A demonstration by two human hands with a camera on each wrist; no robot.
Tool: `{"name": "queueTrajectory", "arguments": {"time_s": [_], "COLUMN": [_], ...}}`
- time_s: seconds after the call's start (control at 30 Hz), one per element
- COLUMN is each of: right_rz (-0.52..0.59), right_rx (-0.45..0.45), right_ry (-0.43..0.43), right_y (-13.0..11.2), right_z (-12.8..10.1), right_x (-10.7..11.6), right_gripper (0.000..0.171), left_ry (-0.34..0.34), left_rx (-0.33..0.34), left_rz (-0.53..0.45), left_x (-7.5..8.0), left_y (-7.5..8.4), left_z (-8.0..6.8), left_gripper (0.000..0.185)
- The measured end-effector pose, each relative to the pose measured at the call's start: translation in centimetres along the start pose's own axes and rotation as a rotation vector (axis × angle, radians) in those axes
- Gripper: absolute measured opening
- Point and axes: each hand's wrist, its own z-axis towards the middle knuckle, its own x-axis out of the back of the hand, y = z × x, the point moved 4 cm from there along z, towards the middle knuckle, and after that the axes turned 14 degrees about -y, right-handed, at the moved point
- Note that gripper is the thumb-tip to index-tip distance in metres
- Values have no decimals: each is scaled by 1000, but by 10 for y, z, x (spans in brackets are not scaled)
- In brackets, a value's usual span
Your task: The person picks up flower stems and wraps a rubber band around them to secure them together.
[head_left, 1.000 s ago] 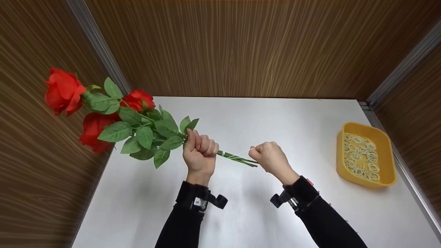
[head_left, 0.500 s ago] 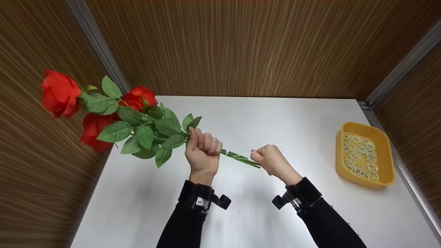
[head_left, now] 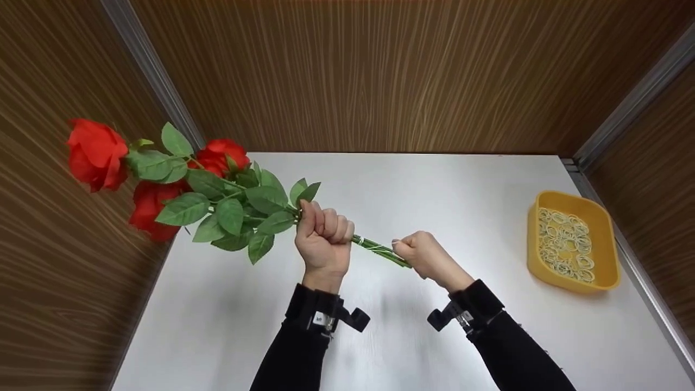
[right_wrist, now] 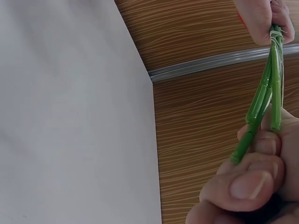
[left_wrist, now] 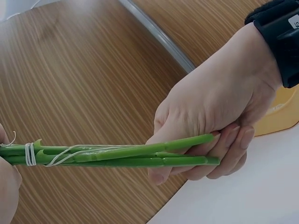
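Note:
A bunch of red roses (head_left: 98,155) with green leaves (head_left: 231,209) points up and to the left over the white table (head_left: 434,184). My left hand (head_left: 324,239) grips the stems in a fist just below the leaves. A pale rubber band (left_wrist: 30,154) is wound round the stems (left_wrist: 117,156) beside that hand, and a loose strand of it (left_wrist: 79,150) runs along them to the right. My right hand (head_left: 421,252) has its fingers (left_wrist: 224,149) curled round the cut ends of the stems (right_wrist: 266,93). Whether it also holds the strand is hidden.
A yellow tray (head_left: 535,260) with several pale rubber bands (head_left: 564,244) sits at the table's right side. Wood-grain walls (head_left: 380,70) close in the table at the back and on both sides.
My right hand has moved left from pulling the band taut away from the stems to closing round the stem ends. The bunch and left hand shifted slightly right.

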Motion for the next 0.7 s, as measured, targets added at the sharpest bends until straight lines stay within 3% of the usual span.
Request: {"name": "queueTrajectory", "arguments": {"time_s": [0.3,0.7], "right_rz": [25,-115], "right_rx": [-6,55], "right_ry": [-84,-169], "right_y": [-2,-9], "right_z": [7,17], "right_x": [-5,-5], "right_gripper": [55,54], "left_ry": [-21,-27], "left_rx": [34,142], "left_rz": [10,76], "left_x": [2,9], "left_y": [-1,-9], "left_z": [-2,-11], "left_gripper": [58,59]}}
